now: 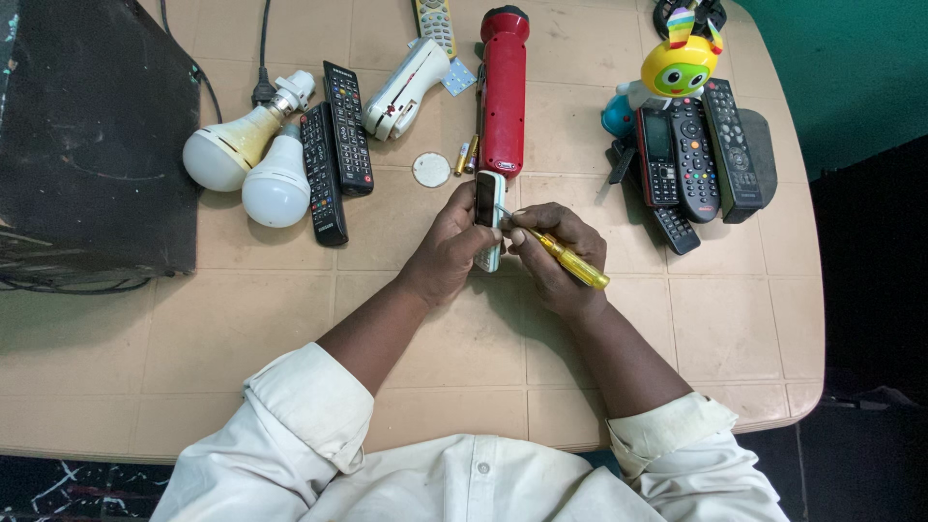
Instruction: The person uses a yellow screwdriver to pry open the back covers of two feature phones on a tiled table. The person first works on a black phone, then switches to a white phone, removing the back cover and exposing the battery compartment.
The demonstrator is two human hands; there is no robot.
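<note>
Your left hand (452,242) has its grip closed around a small white handset (489,217), held on edge just above the bench (193,338), dark face turned toward your thumb. Your right hand (561,256) grips a yellow-handled screwdriver (572,263), its tip touching the handset's side near the upper end. By the look of it, the work is at an early stage: the casing appears whole, with no cover or loose part lying beside it, so opening it seems still ahead, though the far side is hidden. A small white disc (431,169) and two small batteries (466,158) lie just beyond your hands, beside a red torch (504,92); whether they belong to the handset cannot be told. No open container shows on the bench; the dark box (92,135) at the left is closed on the sides you see, its contents hidden. Two white bulbs (251,159) and black remotes (333,145) lie near it, and more remotes (696,155) sit at the right by a yellow toy figure (677,63).
</note>
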